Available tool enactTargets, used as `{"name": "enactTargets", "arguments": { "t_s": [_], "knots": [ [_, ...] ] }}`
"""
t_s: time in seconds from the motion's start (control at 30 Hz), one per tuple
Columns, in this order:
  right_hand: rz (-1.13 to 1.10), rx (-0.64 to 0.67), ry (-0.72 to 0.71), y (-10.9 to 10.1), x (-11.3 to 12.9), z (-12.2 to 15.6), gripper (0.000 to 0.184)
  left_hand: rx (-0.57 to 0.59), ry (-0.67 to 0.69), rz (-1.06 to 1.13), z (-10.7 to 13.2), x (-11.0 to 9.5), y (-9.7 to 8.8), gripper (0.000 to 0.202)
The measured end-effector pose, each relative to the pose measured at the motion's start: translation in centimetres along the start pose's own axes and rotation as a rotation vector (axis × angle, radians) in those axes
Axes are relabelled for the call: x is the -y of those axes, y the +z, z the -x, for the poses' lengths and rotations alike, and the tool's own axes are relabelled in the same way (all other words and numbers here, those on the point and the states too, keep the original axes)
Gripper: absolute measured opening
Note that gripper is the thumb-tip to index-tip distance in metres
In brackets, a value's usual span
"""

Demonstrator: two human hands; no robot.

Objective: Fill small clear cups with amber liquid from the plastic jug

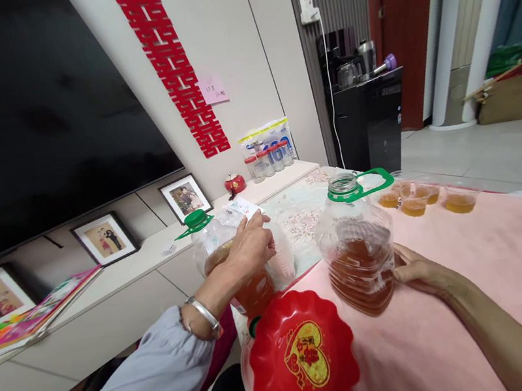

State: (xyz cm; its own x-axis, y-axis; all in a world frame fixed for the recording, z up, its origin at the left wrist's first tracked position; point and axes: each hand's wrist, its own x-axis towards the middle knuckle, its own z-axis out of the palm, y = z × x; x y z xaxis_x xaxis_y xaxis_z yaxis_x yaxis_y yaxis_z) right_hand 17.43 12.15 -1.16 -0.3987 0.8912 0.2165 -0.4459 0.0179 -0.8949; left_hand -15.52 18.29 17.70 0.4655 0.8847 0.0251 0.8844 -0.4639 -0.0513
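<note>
jug [363,272], uncapped, stands upright on the pink cloth [506,242], right of centre and part filled with brown liquid; its green handle [383,172] juts from the neck to the right. right hand [422,272]: set against the jug's lower right wall, thumb on the near side, fingers partly hidden; how firmly it grips cannot be told. left hand [251,243]: raised in front of a second jug [203,245], which wears a green cap [197,219]; the fingers are bent, and whether they hold anything cannot be told. a red scalloped dish [272,359] lies on the near side of both jugs, and small cups [414,207] of amber liquid stand beyond the open jug, to the right.

for sound handling: the clear walls probably give under a squeeze, so a broad, light hold low on the side seems better than a pinch. the open mouth [342,184] is best kept level, since a tilt could spill. a slightly lifted left wrist would likely keep the bracelet [204,311] clear of the dish. with the cups near the handle, turning the jug calls for care.
</note>
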Motion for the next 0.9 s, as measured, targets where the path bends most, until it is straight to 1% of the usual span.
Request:
{"name": "enactTargets", "arguments": {
  "t_s": [0.1, 0.23, 0.33, 0.43, 0.5, 0.57, 0.63, 0.7, 0.73, 0.77, 0.83, 0.87, 0.9],
  "knots": [
    [-0.001, 0.001, 0.005, 0.1, 0.0, 0.0, 0.094, -0.028, 0.001, 0.009, -0.1, 0.6, 0.3, 0.013],
    [-0.002, 0.001, 0.009, 0.2, 0.2, 0.0, 0.095, -0.116, 0.014, -0.005, -0.1, 1.4, 0.4, 0.023],
    [0.002, -0.002, 0.01, 0.3, 0.3, 0.0, 0.096, -0.18, 0.01, -0.019, -0.1, 1.4, -0.3, 0.024],
    [0.011, -0.007, 0.008, 0.3, 0.3, 0.0, 0.097, -0.236, -0.008, -0.023, 0.4, 0.6, -1.8, 0.022],
    [0.017, -0.015, 0.012, 0.3, 0.3, 0.1, 0.097, -0.263, -0.02, -0.02, 1.4, -0.2, -2.8, 0.023],
    [0.02, -0.03, 0.017, 0.3, 0.2, 0.1, 0.096, -0.288, -0.023, -0.003, 3.0, -1.0, -3.6, 0.024],
    [0.025, -0.044, 0.023, 0.2, 0.2, 0.2, 0.097, -0.311, 0.004, 0.042, 5.1, -1.7, -3.7, 0.026],
    [0.03, -0.057, 0.029, 0.0, 0.3, 0.2, 0.096, -0.324, 0.048, 0.104, 7.2, -2.2, -2.7, 0.03],
    [0.032, -0.064, 0.031, -0.1, 0.3, 0.2, 0.094, -0.311, 0.072, 0.127, 8.2, -2.3, -1.7, 0.032],
    [0.035, -0.07, 0.033, -0.1, 0.3, 0.2, 0.092, -0.293, 0.092, 0.143, 9.2, -2.3, -0.5, 0.035],
    [0.041, -0.078, 0.038, -0.2, 0.4, 0.3, 0.087, -0.202, 0.12, 0.169, 10.7, -2.3, 2.4, 0.038],
    [0.043, -0.078, 0.041, -0.2, 0.4, 0.3, 0.086, -0.183, 0.091, 0.208, 11.3, -2.3, 4.0, 0.036],
    [0.046, -0.079, 0.042, -0.1, 0.5, 0.3, 0.085, -0.147, 0.017, 0.27, 11.8, -2.3, 5.4, 0.032]
  ]
}}
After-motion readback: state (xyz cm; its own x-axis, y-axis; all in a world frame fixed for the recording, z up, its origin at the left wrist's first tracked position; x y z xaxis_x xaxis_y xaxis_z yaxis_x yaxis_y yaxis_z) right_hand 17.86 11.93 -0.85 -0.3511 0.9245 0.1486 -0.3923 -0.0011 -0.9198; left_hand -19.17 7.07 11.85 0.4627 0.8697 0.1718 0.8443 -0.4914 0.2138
